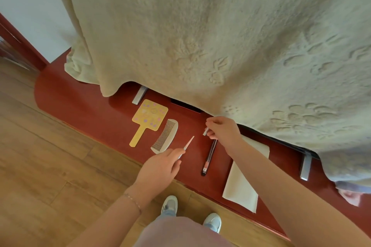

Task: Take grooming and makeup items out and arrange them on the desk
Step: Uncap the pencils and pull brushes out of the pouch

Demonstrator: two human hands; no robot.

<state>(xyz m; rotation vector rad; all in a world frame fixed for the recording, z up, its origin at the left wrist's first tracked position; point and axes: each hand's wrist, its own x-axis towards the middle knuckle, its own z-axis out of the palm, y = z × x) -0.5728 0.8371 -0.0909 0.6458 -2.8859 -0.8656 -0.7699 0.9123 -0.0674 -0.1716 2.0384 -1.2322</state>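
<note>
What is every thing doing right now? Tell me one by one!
Left hand: holds the pink pencil.
Pink pencil: uncapped, tip pointing up and away.
Right hand: pinches the small cap.
Small cap: off, held above the desk.
Comb: lying flat.
Yellow mirror: lying flat.
Dark pen: lying flat.
White cloth: lying flat on the desk.
</note>
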